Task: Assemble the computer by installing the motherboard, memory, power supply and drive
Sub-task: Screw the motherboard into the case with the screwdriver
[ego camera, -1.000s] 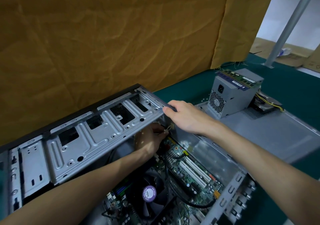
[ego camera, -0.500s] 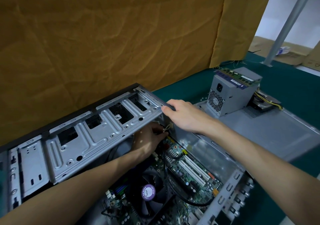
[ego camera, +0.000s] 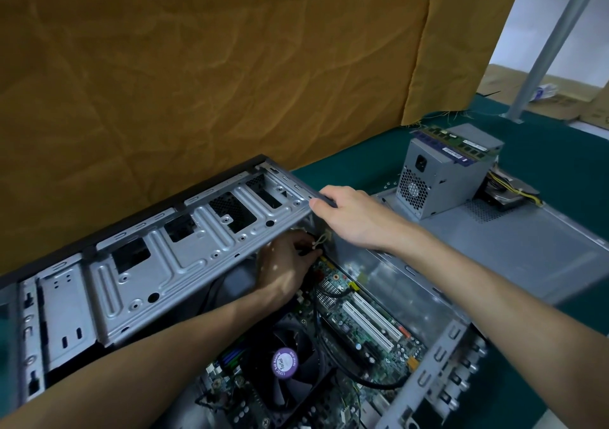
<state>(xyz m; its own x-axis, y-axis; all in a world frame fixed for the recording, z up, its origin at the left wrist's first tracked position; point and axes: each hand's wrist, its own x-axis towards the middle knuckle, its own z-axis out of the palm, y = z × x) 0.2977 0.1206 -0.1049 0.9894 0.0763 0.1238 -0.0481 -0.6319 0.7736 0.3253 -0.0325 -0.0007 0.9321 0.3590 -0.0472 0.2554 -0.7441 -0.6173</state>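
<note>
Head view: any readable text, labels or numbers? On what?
Purple fan sticker: print there, too blurred to quote.
Memory sticks on the power supply: white labels, too small to read.
Motherboard: markings unreadable.
Cardboard box: dark marks, unreadable.
Nothing reads with certainty.

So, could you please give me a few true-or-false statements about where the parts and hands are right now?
1. The power supply is mounted in the case. False: it stands on the side panel.
2. Memory sticks lie on the power supply. True.
3. The right hand grips the drive cage's edge. True.
4. The left hand rests on the fan. False: it reaches under the cage.
</note>
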